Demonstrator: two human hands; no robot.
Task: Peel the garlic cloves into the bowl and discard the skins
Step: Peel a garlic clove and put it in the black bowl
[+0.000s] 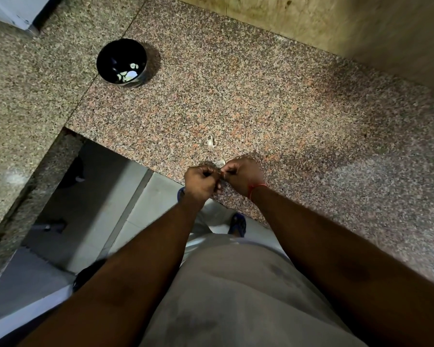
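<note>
Both hands meet at the near edge of the surface [273,101], knuckles toward me. My left hand [201,180] is curled tight, and its fingertips come together with those of my right hand [241,175] on something small and pale between them; it is mostly hidden, so I cannot tell for sure that it is a clove. My right hand is curled the same way, with a red thread [255,188] round its wrist. Starting from the far left of the speckled stone, I see the bowl [122,61], dark and round, well apart from my hands, with several pale peeled cloves [129,72] lying in its bottom. Further right, just beyond my knuckles, a pale scrap [221,163] lies on the stone, and a bit farther out another skin [210,141]. Below the edge I see grey floor [135,214] and my blue sandal [238,224].
</note>
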